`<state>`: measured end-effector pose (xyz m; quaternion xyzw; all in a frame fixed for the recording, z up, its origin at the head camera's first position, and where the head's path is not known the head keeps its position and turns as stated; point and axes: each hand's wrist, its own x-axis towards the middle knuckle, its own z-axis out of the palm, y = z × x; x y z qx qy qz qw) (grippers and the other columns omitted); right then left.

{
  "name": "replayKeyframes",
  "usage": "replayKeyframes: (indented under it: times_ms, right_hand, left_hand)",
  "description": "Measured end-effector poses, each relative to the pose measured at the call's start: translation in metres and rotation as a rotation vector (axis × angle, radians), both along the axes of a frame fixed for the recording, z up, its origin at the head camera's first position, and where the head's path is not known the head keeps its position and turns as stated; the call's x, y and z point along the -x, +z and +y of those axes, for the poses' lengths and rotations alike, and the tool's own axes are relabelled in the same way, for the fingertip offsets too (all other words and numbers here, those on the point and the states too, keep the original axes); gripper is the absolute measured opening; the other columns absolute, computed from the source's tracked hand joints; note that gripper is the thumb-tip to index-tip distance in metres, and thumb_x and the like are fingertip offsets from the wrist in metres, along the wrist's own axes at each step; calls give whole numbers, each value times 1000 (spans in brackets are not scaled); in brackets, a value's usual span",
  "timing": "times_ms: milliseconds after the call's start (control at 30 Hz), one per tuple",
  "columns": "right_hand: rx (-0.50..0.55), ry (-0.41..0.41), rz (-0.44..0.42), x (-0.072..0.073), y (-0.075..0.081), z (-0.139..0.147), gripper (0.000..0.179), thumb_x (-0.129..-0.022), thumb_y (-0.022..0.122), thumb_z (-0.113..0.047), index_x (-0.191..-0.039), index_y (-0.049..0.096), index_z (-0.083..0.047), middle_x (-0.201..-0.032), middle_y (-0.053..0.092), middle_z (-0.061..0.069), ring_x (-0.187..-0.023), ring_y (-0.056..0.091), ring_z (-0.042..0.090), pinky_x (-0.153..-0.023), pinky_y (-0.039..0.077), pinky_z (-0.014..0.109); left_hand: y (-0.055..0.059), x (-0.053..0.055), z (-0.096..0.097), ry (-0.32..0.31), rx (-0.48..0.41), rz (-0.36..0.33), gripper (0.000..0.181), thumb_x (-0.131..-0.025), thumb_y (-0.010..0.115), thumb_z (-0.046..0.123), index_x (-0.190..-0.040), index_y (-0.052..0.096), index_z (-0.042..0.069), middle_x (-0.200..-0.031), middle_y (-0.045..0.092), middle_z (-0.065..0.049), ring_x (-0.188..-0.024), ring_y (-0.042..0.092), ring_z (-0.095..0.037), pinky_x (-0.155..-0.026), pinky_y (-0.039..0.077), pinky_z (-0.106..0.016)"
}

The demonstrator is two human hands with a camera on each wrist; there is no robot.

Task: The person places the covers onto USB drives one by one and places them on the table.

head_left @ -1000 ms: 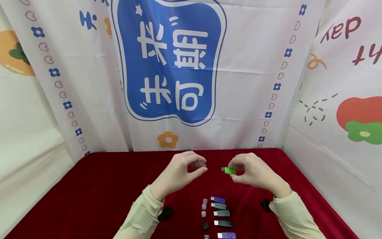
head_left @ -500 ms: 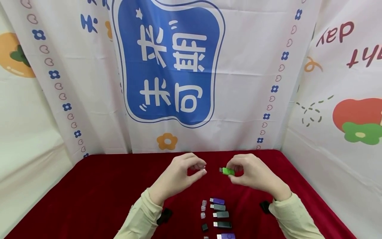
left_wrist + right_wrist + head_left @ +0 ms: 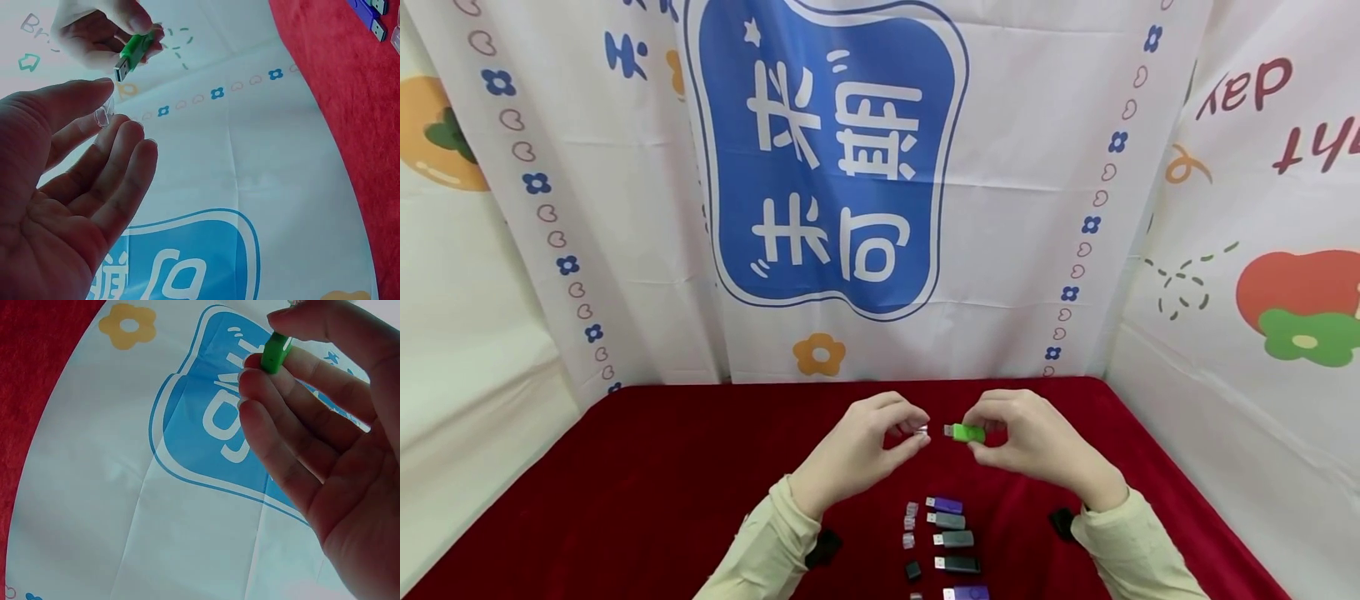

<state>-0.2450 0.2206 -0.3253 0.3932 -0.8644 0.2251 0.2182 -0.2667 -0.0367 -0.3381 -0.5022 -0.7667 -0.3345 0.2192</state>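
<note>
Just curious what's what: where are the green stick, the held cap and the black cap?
Green stick (image 3: 134, 49): left wrist view, green body.
Held cap (image 3: 104, 115): left wrist view, clear wall.
Black cap (image 3: 913, 571): head view, its upper side.

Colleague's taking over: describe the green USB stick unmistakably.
Above the red cloth, find the right hand. It pinches the USB stick, plug pointing toward the left hand. Only this one is bright green; the sticks on the cloth are purple, grey or black.

The blue sign (image 3: 827, 179) on the back cloth (image 3: 1015, 208) reads "未来可期"; the right cloth (image 3: 1217, 204) shows "day", "ht" and "Br".
</note>
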Motion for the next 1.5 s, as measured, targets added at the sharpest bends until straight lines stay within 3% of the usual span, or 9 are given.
replayKeyframes:
  times_ms: [267, 1200, 1500]
  right_hand:
    - [-24, -12, 19, -4, -1, -5, 19, -74, 82, -6, -87, 72, -16, -82, 61, -12, -67, 55, 5, -60, 50, 24]
    - [-92, -9, 81, -10, -2, -16, 18, -73, 83, -10, -87, 74, -16, -85, 62, -11, -69, 51, 2, -60, 48, 19]
    - [-78, 17, 123, -9, -2, -18, 18, -73, 82, -7, -87, 73, -15, -83, 60, -11, -69, 51, 2, -60, 47, 18]
  left_hand:
    - [-2, 0, 1, -48, 9, -14, 19, -85, 78, 8, -102, 70, 6, -93, 65, -1, -81, 61, -5, -73, 51, -17]
    - [-4, 2, 1, -123, 54, -55, 21, -84, 79, 7, -103, 72, 5, -93, 65, 0, -81, 59, -2, -73, 52, -20]
    - [-5, 1, 3, -109, 51, -48, 20, -84, 79, 10, -103, 71, 6, -92, 64, 0, -80, 59, -1, -71, 54, -23]
